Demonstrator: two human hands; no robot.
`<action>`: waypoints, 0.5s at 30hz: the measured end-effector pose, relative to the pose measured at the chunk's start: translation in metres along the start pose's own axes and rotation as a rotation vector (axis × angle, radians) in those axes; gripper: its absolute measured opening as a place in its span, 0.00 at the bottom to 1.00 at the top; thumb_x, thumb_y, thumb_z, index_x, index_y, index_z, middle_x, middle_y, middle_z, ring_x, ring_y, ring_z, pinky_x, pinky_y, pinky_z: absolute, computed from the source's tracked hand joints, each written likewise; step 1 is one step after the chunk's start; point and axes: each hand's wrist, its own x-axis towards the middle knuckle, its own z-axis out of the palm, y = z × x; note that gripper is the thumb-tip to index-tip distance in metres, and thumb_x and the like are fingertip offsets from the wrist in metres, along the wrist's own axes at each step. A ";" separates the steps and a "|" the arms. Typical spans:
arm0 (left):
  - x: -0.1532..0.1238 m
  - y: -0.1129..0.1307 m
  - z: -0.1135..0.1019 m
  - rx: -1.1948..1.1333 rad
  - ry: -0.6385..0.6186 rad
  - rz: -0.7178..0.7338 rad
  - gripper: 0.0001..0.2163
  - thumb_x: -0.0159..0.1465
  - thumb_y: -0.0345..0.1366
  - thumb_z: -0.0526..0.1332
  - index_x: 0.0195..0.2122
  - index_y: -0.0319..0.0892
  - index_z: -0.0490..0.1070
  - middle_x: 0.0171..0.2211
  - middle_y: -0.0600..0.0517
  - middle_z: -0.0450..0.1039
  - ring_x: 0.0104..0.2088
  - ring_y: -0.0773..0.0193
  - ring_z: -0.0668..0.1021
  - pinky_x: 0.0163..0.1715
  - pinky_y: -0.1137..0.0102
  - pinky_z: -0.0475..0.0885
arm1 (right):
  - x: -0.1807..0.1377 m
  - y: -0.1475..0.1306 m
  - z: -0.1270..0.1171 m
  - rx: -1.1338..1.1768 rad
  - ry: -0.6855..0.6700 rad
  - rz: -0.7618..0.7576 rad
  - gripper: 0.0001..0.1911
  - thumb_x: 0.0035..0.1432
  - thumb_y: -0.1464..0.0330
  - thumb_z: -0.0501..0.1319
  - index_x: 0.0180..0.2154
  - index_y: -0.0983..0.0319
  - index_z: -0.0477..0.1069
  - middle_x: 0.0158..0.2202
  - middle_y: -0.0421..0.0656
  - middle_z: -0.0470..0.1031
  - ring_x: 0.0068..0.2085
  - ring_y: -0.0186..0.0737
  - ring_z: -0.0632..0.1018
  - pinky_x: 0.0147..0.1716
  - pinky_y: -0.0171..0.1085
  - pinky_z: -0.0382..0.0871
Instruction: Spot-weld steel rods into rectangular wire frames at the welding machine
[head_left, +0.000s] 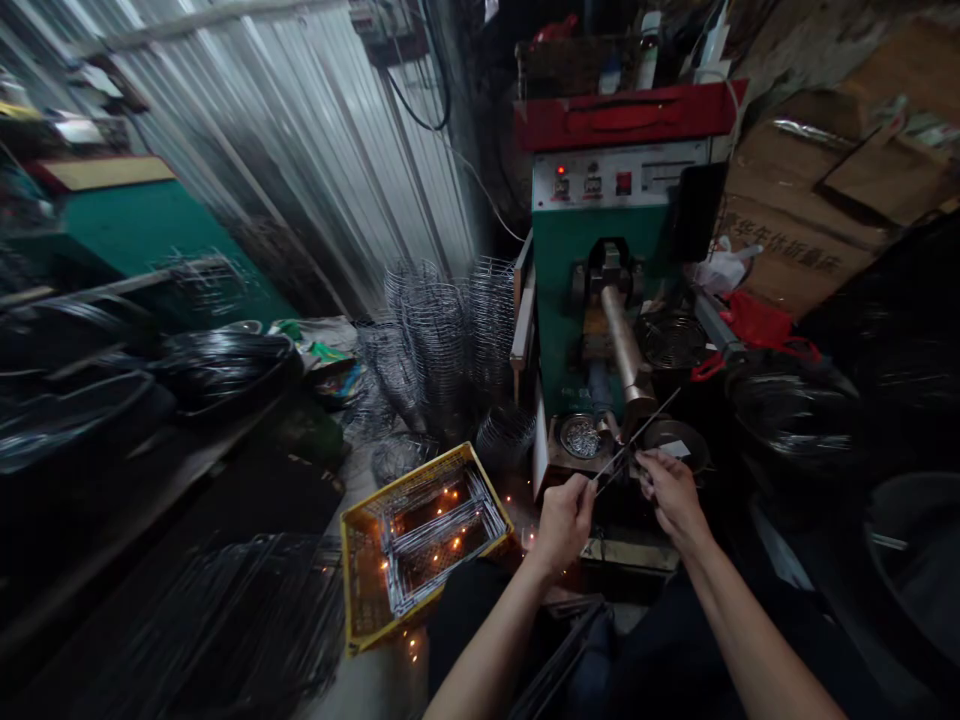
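My left hand (564, 522) is closed on one end of a thin metal wire piece (651, 421), which slants up and right under the welding machine's electrodes. My right hand (670, 488) is closed in a pinch beside the electrode tips, on the same wire piece as far as I can see; its fingertips are partly hidden. The spot welding machine (555, 300) has a green body, a thick copper-coloured upper arm (622, 335) and a lit red lamp. Left of the electrodes sits a round dish of small metal bits (580, 437). Orange sparks scatter to the lower left.
A yellow plastic crate (347, 560) holding welded wire frames (439, 530) stands left of my legs. Stacked wire baskets (439, 335) rise behind it. Cardboard boxes (795, 240) and a red bag (757, 320) are at the right. Black bundles lie left.
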 end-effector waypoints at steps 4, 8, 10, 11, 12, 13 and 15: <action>0.015 -0.002 -0.001 0.008 -0.018 0.028 0.15 0.68 0.39 0.50 0.24 0.42 0.62 0.20 0.59 0.54 0.22 0.71 0.57 0.23 0.74 0.53 | 0.008 -0.001 0.000 0.028 0.003 -0.021 0.20 0.43 0.56 0.70 0.22 0.61 0.63 0.13 0.30 0.56 0.13 0.24 0.56 0.12 0.28 0.45; 0.025 -0.004 -0.005 0.024 -0.023 0.052 0.15 0.67 0.38 0.52 0.23 0.41 0.63 0.19 0.59 0.53 0.21 0.71 0.57 0.23 0.74 0.53 | 0.013 -0.002 0.002 0.034 -0.004 -0.036 0.22 0.44 0.56 0.71 0.20 0.60 0.61 0.12 0.30 0.55 0.13 0.24 0.55 0.12 0.29 0.44; 0.028 -0.004 -0.007 0.030 -0.024 0.058 0.15 0.66 0.38 0.52 0.22 0.41 0.63 0.19 0.59 0.52 0.21 0.71 0.57 0.23 0.74 0.53 | 0.013 -0.002 0.003 0.037 -0.005 -0.034 0.22 0.44 0.56 0.71 0.20 0.61 0.61 0.12 0.30 0.55 0.13 0.24 0.56 0.12 0.29 0.44; 0.029 -0.004 -0.008 0.031 -0.027 0.060 0.15 0.66 0.38 0.52 0.22 0.41 0.63 0.19 0.59 0.52 0.21 0.71 0.57 0.23 0.74 0.53 | 0.013 -0.001 0.003 0.040 -0.003 -0.030 0.22 0.43 0.56 0.71 0.19 0.61 0.61 0.12 0.30 0.55 0.13 0.24 0.56 0.12 0.29 0.44; 0.030 -0.005 -0.009 0.032 -0.032 0.061 0.15 0.66 0.38 0.53 0.22 0.41 0.63 0.19 0.60 0.52 0.21 0.71 0.57 0.23 0.74 0.53 | 0.014 0.000 0.003 0.043 -0.003 -0.025 0.22 0.44 0.56 0.71 0.19 0.61 0.61 0.12 0.31 0.55 0.13 0.24 0.56 0.12 0.29 0.44; 0.030 -0.005 -0.010 0.032 -0.038 0.060 0.15 0.66 0.38 0.53 0.22 0.41 0.63 0.19 0.60 0.52 0.21 0.71 0.58 0.23 0.74 0.53 | 0.014 0.000 0.002 0.046 -0.004 -0.024 0.22 0.44 0.56 0.71 0.19 0.61 0.62 0.12 0.31 0.55 0.13 0.24 0.56 0.12 0.29 0.44; 0.030 -0.004 -0.011 0.033 -0.049 0.055 0.15 0.66 0.39 0.52 0.23 0.41 0.64 0.19 0.60 0.53 0.21 0.71 0.58 0.23 0.74 0.53 | 0.015 0.001 0.001 0.049 -0.012 -0.025 0.21 0.46 0.56 0.70 0.20 0.61 0.63 0.13 0.32 0.57 0.14 0.24 0.56 0.12 0.29 0.44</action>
